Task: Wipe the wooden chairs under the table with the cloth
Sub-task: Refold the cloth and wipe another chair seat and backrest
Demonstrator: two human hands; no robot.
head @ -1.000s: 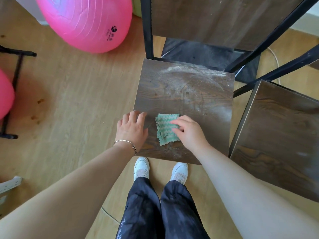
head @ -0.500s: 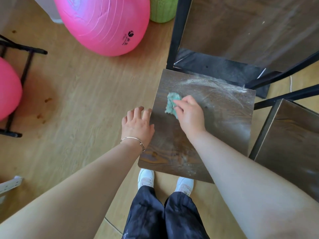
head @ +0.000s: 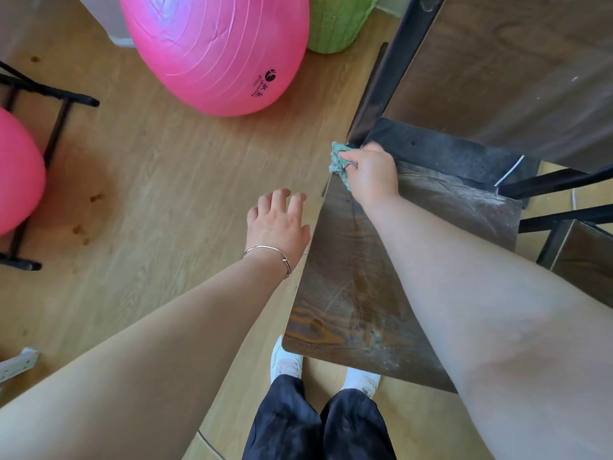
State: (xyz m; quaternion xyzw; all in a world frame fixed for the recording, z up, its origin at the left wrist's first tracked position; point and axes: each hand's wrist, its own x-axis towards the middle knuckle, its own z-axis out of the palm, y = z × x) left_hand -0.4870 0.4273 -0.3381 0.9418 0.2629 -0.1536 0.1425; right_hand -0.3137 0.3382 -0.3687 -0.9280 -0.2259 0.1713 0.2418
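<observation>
We look down on a pale wood floor. On its far side sits a big pink ball with a green object just behind it. A second pink ball rests in a black stand at the left edge, and a white power strip lies low on the left.

The chair stands at centre right. Its dark seat is streaked with pale dust, and its far edge is tucked under the table. The cloth is bunched at the seat's far left corner, right against the black table leg, which crowds that corner. The right hand grips it with fingers curled round the wad.

The left hand holds nothing. Its fingers are spread and loosely bent over the floor just beside the seat's left edge, and we cannot tell whether the thumb touches it. A thin bracelet circles that wrist.

A second chair stands close on the right, with black bars between the two seats. White shoes show at the near edge.
</observation>
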